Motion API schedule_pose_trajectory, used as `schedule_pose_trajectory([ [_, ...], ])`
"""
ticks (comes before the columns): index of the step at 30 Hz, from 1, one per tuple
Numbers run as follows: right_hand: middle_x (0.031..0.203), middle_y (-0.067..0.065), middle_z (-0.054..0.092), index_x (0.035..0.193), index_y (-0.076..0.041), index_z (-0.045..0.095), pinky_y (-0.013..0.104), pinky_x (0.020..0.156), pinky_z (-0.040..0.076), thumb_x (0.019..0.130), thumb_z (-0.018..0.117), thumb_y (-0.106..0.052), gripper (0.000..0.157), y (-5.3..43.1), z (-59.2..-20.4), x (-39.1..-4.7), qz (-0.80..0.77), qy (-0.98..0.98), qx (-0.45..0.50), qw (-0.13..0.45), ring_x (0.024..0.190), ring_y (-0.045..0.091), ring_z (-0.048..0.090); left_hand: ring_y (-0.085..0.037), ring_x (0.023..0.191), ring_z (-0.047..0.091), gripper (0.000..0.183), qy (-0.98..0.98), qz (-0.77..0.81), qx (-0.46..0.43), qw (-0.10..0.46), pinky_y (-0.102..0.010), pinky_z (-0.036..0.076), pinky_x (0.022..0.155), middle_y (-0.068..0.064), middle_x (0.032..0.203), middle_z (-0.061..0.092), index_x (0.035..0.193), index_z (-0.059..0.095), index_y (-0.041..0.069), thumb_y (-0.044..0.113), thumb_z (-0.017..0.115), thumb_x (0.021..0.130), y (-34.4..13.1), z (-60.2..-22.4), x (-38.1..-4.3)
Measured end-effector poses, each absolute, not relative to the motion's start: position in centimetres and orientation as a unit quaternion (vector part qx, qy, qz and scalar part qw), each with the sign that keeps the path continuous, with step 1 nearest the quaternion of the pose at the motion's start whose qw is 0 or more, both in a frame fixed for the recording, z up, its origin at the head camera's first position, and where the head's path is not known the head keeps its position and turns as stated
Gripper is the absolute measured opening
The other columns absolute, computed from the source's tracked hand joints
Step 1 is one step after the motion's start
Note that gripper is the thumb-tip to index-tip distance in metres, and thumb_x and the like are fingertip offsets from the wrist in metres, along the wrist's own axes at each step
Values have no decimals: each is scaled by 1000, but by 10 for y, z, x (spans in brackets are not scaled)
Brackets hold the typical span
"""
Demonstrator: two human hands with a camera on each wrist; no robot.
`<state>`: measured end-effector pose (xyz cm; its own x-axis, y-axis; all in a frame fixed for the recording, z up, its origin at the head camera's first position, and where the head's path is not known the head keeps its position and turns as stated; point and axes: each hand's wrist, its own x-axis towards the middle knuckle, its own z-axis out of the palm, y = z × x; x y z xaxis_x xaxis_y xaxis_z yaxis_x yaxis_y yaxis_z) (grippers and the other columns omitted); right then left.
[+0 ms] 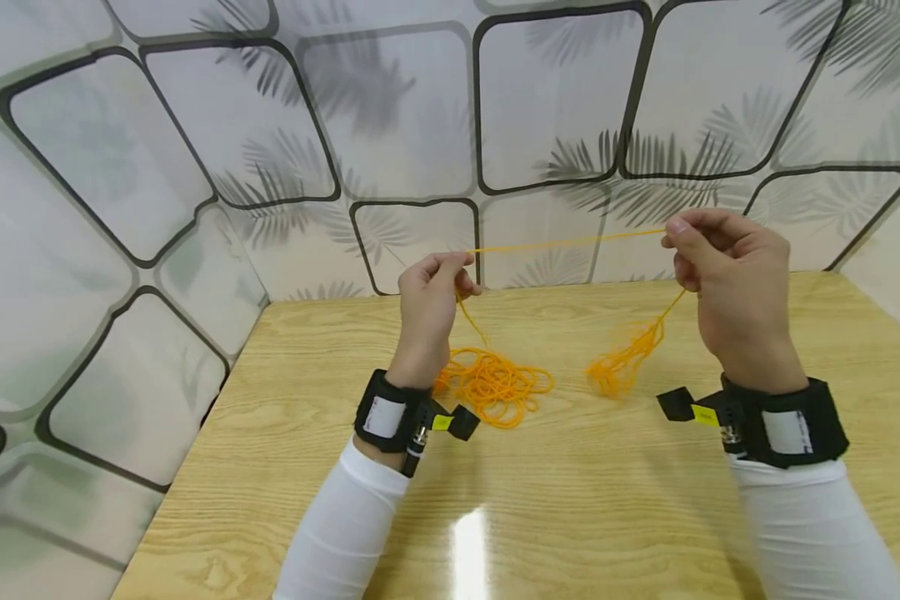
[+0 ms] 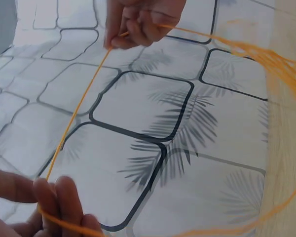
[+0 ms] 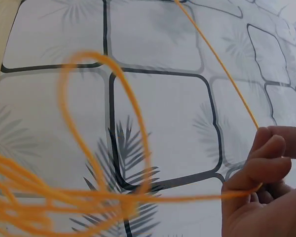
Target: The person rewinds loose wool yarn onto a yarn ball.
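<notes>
A thin orange yarn strand point(image 1: 570, 243) stretches taut between both hands above the table. At its left end my left hand point(image 1: 429, 304) pinches the yarn between thumb and fingertips, and a tail drops from it to a loose orange pile point(image 1: 498, 385) on the table. My right hand point(image 1: 742, 275) pinches the other end, higher and farther right. From beneath its curled fingers hangs a bunch of looped yarn point(image 1: 630, 358). In the right wrist view this looped bunch point(image 3: 130, 197) is blurred and close to the camera.
The light wood table point(image 1: 570, 492) meets a wall covering point(image 1: 555, 100) with dark outlines and leaf prints at its back edge. Black straps with small cameras circle both wrists, the left strap point(image 1: 382, 417) and the right strap point(image 1: 787, 425).
</notes>
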<state>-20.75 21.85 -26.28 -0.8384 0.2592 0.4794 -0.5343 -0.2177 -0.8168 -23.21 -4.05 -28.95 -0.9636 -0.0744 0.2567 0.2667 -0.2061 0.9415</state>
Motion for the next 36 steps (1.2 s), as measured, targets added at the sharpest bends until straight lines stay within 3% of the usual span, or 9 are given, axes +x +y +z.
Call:
schedule_pose_trajectory([
  [8, 73, 15, 57, 94, 16, 57, 24, 45, 15, 74, 71, -3, 31, 224, -260, -208, 798, -500, 98, 320, 48, 18, 27, -24, 74, 54, 21, -631, -766, -12, 122, -33, 46, 79, -8, 78, 52, 96, 62, 3, 21, 52, 93, -46, -293, -238],
  [11, 75, 14, 59, 94, 17, 56, 22, 45, 17, 77, 68, -2, 28, 217, -263, -207, 777, -545, 144, 280, 51, 17, 30, -20, 90, 53, 27, -718, -684, -60, 112, -31, 43, 83, -6, 98, 56, 112, 58, 8, 26, 54, 92, -39, -295, -233],
  [16, 84, 11, 61, 95, 4, 62, 22, 53, 40, 85, 64, -12, 20, 191, -274, -202, 631, -722, 224, 176, 64, 18, 50, -14, 113, 46, 47, -783, -564, -249, 84, -28, 36, 94, -3, 126, 48, 134, 42, 14, 29, 55, 92, -21, -294, -216],
  [19, 88, 8, 62, 96, -6, 64, 27, 55, 44, 87, 62, -22, 18, 177, -282, -200, 547, -790, 247, 125, 65, 19, 53, -18, 104, 55, 44, -731, -589, -346, -6, -28, 41, 90, -8, 116, 56, 134, 41, 9, 22, 53, 94, -15, -287, -206],
  [22, 90, 6, 63, 96, -10, 64, 29, 53, 42, 88, 61, -26, 18, 173, -286, -201, 523, -808, 250, 101, 64, 20, 53, -21, 80, 61, 39, -707, -604, -363, -63, -30, 49, 69, -12, 89, 62, 130, 47, 8, 22, 52, 94, -16, -286, -206],
  [25, 89, 7, 63, 97, -11, 64, 30, 50, 39, 87, 62, -27, 19, 176, -284, -202, 522, -812, 240, 107, 63, 20, 52, -23, 62, 55, 31, -716, -602, -350, -36, -34, 47, 57, -11, 72, 55, 117, 59, 7, 26, 54, 93, -21, -291, -214],
  [29, 88, 9, 62, 98, -8, 65, 29, 52, 40, 87, 62, -26, 21, 184, -279, -202, 526, -810, 231, 118, 67, 20, 54, -25, 63, 50, 24, -714, -623, -320, 1, -37, 50, 62, -10, 77, 54, 98, 67, 6, 26, 55, 92, -28, -288, -216],
  [33, 90, 13, 61, 99, 0, 63, 26, 63, 45, 86, 63, -18, 22, 194, -274, -202, 584, -768, 229, 132, 77, 22, 57, -26, 66, 52, 25, -706, -661, -250, 46, -36, 51, 68, -12, 75, 52, 97, 63, 5, 27, 52, 94, -33, -287, -221],
  [36, 86, 14, 60, 98, 7, 60, 23, 54, 38, 84, 64, -10, 22, 201, -271, -203, 654, -709, 219, 150, 67, 20, 49, -28, 67, 54, 24, -682, -705, -176, 84, -36, 50, 72, -13, 73, 48, 99, 57, 3, 25, 47, 97, -38, -289, -228],
])
